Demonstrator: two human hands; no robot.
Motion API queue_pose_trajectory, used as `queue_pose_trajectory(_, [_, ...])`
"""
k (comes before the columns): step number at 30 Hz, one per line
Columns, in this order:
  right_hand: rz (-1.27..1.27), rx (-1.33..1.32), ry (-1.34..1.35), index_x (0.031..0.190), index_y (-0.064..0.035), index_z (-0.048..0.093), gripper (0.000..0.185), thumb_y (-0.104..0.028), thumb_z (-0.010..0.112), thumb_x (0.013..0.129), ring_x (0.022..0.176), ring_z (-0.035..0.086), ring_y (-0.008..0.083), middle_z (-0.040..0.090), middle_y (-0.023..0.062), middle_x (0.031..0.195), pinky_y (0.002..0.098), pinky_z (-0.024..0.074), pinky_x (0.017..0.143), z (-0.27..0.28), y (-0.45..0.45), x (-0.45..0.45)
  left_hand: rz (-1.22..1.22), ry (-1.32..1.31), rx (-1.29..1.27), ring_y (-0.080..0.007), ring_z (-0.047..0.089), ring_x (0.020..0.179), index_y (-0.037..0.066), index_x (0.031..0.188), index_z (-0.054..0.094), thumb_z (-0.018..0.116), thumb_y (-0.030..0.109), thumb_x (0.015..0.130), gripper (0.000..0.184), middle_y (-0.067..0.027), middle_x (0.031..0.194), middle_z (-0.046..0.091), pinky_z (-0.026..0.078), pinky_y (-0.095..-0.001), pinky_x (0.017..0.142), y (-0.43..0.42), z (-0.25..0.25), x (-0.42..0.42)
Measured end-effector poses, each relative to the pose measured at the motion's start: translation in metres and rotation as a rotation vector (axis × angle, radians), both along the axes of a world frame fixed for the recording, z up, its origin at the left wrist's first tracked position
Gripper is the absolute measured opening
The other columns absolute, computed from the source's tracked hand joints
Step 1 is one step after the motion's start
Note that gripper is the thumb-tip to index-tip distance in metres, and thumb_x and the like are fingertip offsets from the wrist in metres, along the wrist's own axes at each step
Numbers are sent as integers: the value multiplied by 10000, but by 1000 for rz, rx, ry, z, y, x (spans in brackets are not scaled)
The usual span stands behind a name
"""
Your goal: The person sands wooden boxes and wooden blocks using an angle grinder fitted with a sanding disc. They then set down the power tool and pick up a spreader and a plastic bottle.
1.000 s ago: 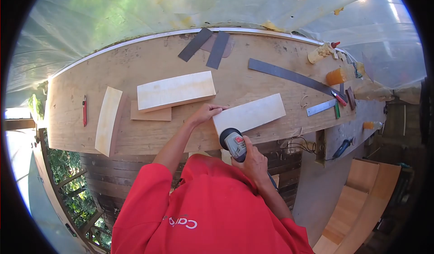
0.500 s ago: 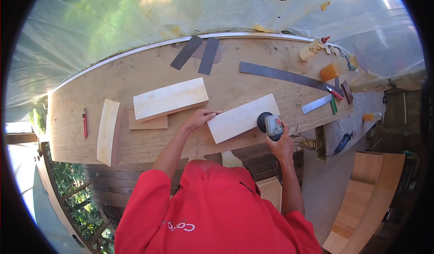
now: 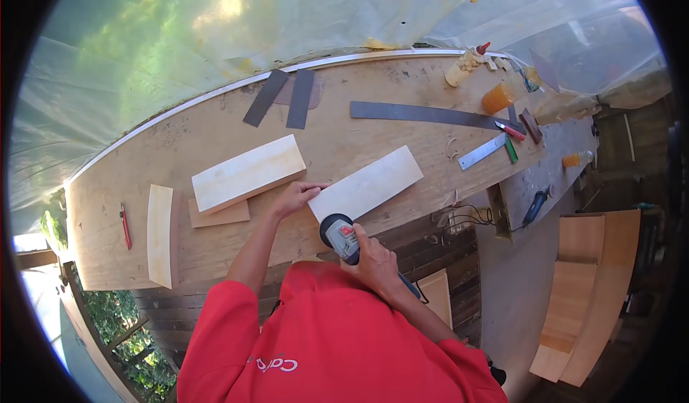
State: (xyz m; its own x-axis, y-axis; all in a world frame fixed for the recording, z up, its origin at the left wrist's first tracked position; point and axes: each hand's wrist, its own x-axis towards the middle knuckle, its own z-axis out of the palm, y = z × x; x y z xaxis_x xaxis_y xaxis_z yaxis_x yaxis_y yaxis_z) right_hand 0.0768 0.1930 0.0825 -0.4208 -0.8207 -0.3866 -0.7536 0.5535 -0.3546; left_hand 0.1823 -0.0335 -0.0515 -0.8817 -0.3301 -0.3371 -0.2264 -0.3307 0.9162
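My right hand [image 3: 377, 263] is wrapped round a grey orbital sander [image 3: 343, 238] with a round black pad. The pad sits at the near left corner of a pale wooden block [image 3: 369, 184], which lies slanted on the workbench. At that block's left end is my left hand [image 3: 294, 198], its fingers closed against the far left corner. Left of this hand lies a second pale block [image 3: 250, 172], partly over a thin wooden piece [image 3: 219, 215]. Farther left stands a curved wooden piece [image 3: 160, 236].
Dark sanding strips [image 3: 300, 99] and a long dark strip [image 3: 423, 114] lie toward the back. At right are a metal square [image 3: 482, 152], a red knife [image 3: 510, 130], a glue bottle [image 3: 463, 69] and an orange jar [image 3: 500, 99]. A red pen-like tool [image 3: 125, 227] lies far left; cables hang below the bench's front edge.
My right hand has moved the sander from the block's right end to its near left corner. The left hand stays at the block's left end. The whole view has shifted slightly.
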Motion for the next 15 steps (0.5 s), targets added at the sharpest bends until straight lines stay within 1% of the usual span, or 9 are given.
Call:
queue_pose_trajectory(1, [11, 14, -6, 1394, -166, 344, 835, -411, 742, 701, 842, 650, 402, 627, 214, 939, 497, 526, 698, 2, -2, -3, 9, -9, -14, -108, 560, 1064, 22, 1251, 605, 499, 122, 975, 313, -54, 1198, 641, 410, -256, 969, 1, 2, 0])
queue_pose_trajectory(4, [-23, -36, 12, 1409, -187, 326, 857, -448, 737, 704, 830, 654, 413, 616, 230, 930, 509, 526, 703, -8, 5, -31, 32, -57, -60, -107, 562, 1062, 24, 1257, 600, 477, 109, 984, 311, -58, 1210, 637, 415, -258, 967, 5, 7, -2])
queue_pose_trajectory(5, [-57, -45, 23, 1405, -194, 316, 862, -438, 744, 699, 844, 653, 416, 625, 224, 935, 511, 524, 717, -9, 7, -44, 26, -56, -61, -107, 562, 1062, 24, 1257, 600, 477, 109, 984, 311, -59, 1210, 637, 415, -258, 967, 7, 10, -2])
queue_pose_trajectory(7, [-116, -12, 46, 1397, -196, 310, 867, -440, 749, 690, 860, 651, 422, 636, 222, 942, 521, 518, 734, -1, 6, -74, 41, -129, -152, -100, 561, 1055, 32, 1254, 603, 464, 96, 988, 307, -51, 1191, 644, 421, -255, 954, 10, 17, -1])
queue_pose_trajectory(8, [-154, 0, 53, 1387, -192, 313, 866, -435, 753, 682, 874, 647, 432, 649, 228, 947, 533, 509, 746, 1, 7, -90, 38, -130, -155, -100, 561, 1055, 32, 1254, 603, 464, 96, 988, 307, -51, 1191, 644, 421, -255, 954, 12, 16, 0])
queue_pose_trajectory(10, [-195, -30, 69, 1385, -185, 314, 859, -418, 751, 682, 882, 642, 442, 654, 238, 961, 537, 505, 750, -2, 12, -124, 108, -71, -145, -91, 563, 1033, 40, 1245, 613, 466, 86, 986, 301, -35, 1152, 655, 428, -249, 932, 14, 14, -1])
queue_pose_trajectory(13, [-282, -18, 123, 1339, -166, 346, 786, -396, 736, 696, 892, 630, 452, 661, 239, 940, 534, 499, 760, 3, 11, -170, 101, -94, -146, -86, 565, 1020, 34, 1232, 621, 468, 74, 984, 295, -23, 1127, 659, 431, -245, 919, 14, 13, 0])
queue_pose_trajectory(15, [-297, -64, 137, 1319, -169, 359, 766, -408, 736, 696, 894, 626, 457, 662, 242, 924, 531, 497, 758, 0, 16, -203, 111, -96, -140, -86, 566, 1017, 30, 1227, 623, 470, 73, 982, 292, -23, 1126, 661, 433, -245, 917, 14, 7, 0])
